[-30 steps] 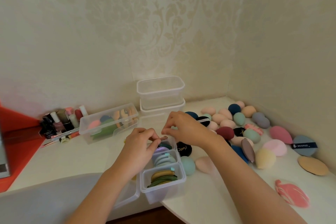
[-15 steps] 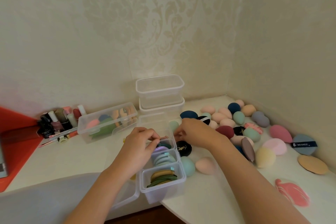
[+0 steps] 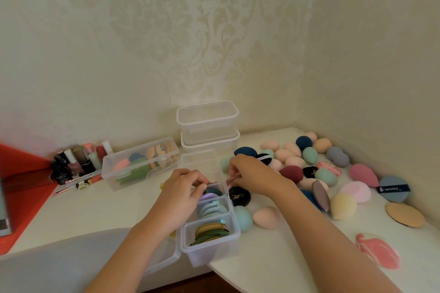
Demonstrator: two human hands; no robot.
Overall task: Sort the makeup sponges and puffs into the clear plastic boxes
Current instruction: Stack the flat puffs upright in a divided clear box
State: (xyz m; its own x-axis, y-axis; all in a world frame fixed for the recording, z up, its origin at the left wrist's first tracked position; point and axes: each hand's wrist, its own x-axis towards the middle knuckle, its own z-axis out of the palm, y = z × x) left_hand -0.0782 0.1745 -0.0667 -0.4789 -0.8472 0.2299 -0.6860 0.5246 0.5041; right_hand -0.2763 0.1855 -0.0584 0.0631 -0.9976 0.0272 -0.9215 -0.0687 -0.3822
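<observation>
the right hand has dropped from above the box toward its three o'clock rim, uncovering the navy puff and a mint sponge at twelve o'clock of it. the left hand has barely shifted. both hands now meet over the far compartment of the divided clear box, which sits near the six o'clock edge of the worktop.

the left hand is curled, with thumb and forefinger pinched on what looks like the edge of the dark green puff. that puff stands in the far compartment behind a lilac puff. the right hand is curled too, fingertips down at the rim. something pale shows between them, but i cannot tell whether it pinches anything. the middle compartment holds pale blue puffs, and the near one holds yellow and olive puffs.

the step seems to be seating a puff on edge in the far compartment. to do it well, keep the puff upright like its neighbours. one hand can hold the stack back while the other slides the puff down. press lightly, since soft puffs likely spring up if crammed. the box appears to reach the very edge of the worktop, so downward pushes should be gentle. many loose sponges lie at two o'clock, so much sorting remains.
</observation>
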